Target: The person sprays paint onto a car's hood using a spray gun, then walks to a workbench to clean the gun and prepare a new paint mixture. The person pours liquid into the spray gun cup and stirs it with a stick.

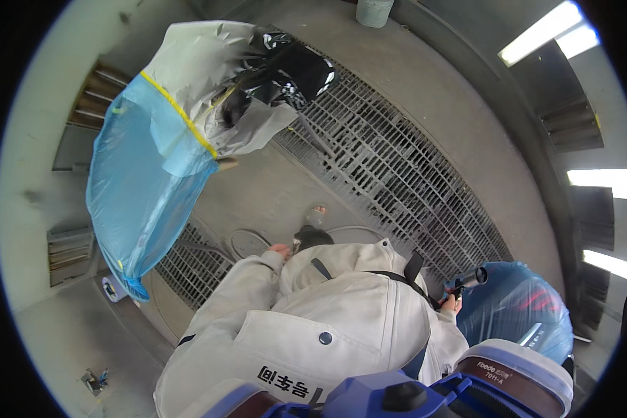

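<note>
My left hand (pixel 281 251) is at the middle of the view, beside the front of my white work coat (pixel 341 292). Its fingers are curled next to a small shiny metal piece; what they grip is partly hidden by the sleeve and coat. A dark rounded thing (pixel 315 237) shows just beyond, its kind unclear. On the right, my right hand (pixel 452 302) closes around a black handheld tool with a cylindrical head (pixel 472 279), round at its end. Close to that hand stands a bulky object wrapped in blue plastic film (pixel 512 303).
A masked car panel (pixel 153 167), covered in blue film and paper with a glossy black area (pixel 285 70), stands at left. Floor grating (pixel 390 153) runs across. Hose loops (pixel 247 240) lie near my left hand. A bucket (pixel 374 12) is at the top; my respirator (pixel 390 397) fills the lower edge.
</note>
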A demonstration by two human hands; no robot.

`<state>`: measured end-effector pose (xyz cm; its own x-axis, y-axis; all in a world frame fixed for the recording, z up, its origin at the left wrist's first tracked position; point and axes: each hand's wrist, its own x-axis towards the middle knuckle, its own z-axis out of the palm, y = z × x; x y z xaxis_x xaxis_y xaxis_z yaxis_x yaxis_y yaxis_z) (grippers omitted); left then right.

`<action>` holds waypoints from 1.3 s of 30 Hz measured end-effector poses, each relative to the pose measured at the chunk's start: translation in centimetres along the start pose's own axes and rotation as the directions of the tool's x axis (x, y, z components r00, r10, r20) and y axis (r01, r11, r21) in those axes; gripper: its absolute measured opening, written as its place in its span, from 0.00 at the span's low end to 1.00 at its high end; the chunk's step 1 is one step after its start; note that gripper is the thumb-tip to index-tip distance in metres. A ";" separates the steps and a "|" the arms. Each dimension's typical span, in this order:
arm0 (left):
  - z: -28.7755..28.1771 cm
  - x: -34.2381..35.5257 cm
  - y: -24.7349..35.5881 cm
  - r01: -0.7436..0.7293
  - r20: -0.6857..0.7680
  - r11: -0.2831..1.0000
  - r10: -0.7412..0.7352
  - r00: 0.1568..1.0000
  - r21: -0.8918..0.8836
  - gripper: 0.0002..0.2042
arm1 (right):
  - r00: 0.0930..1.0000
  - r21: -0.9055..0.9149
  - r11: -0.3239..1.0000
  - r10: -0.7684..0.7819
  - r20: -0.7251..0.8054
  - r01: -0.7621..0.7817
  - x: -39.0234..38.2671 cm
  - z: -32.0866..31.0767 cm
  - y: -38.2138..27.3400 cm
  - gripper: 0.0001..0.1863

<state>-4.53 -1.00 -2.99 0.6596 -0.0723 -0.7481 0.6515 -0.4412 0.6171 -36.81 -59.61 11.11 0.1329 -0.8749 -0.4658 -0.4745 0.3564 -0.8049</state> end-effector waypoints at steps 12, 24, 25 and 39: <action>-9.7 7.4 -11.6 0.612 0.254 0.782 -0.572 0.780 -0.116 0.11 | 0.993 -0.080 0.995 -0.048 0.103 0.057 -12.2 7.0 -10.9 0.27; -2.5 7.9 -5.6 0.122 0.156 0.977 -0.095 0.983 -0.175 0.11 | 0.977 -0.226 0.963 -0.101 0.187 0.143 -18.1 11.0 -16.0 0.23; -3.0 7.9 -5.9 0.184 0.157 0.966 -0.157 0.975 -0.179 0.11 | 0.974 -0.230 0.962 -0.102 0.202 0.149 -18.2 11.2 -16.3 0.23; -13.3 13.2 -6.9 -0.285 0.470 0.468 -0.345 0.812 0.837 0.08 | 0.996 -0.058 0.995 -0.086 -0.021 0.085 -25.4 10.2 -12.2 0.26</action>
<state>4.62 12.98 -13.89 0.1349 -0.3264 -0.9356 -0.1967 -0.9342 0.2976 -25.47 -38.41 28.98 0.1554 -0.9090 -0.3867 -0.5114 0.2609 -0.8188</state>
